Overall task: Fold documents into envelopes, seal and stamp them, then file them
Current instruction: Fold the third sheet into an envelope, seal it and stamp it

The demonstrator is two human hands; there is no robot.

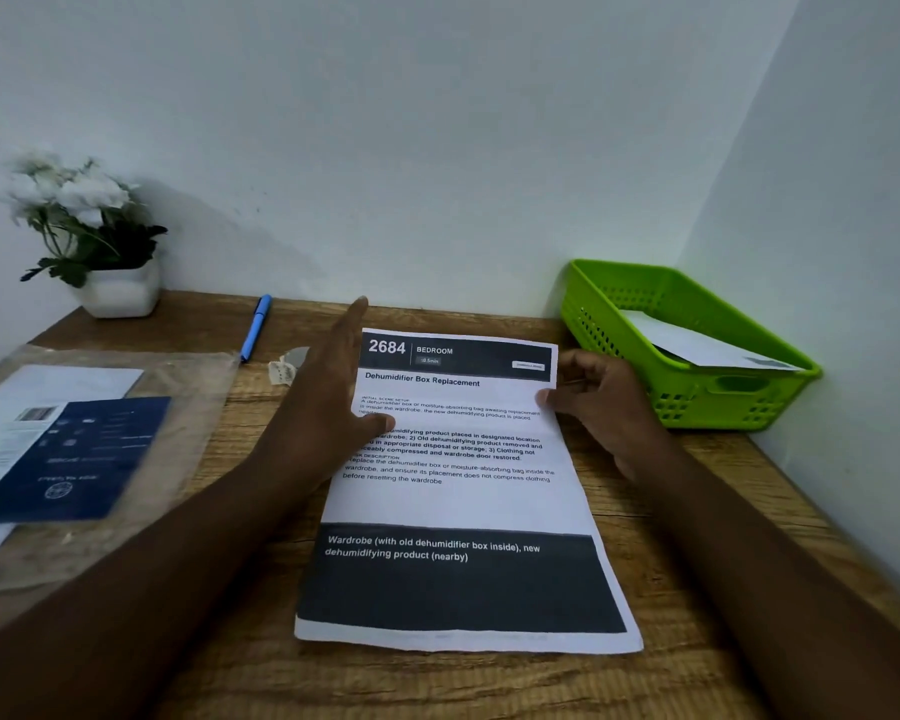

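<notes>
Lying flat and unfolded mid-desk (pixel 188 517): the printed document (pixel 458 501), so folding apparently just starting, with sealing, stamping and filing still to come for this sheet. Resting along its left edge with fingers straight and thumb on the paper: the left hand (pixel 333 392). Pinching the right edge between thumb and curled fingers: the right hand (pixel 598 402). Sitting at the far right corner: a green basket (pixel 697 402), holding one white envelope (pixel 707 348), probably already filed. Lying near left: a clear packet (pixel 74 449) holding white envelopes and a dark blue card.
</notes>
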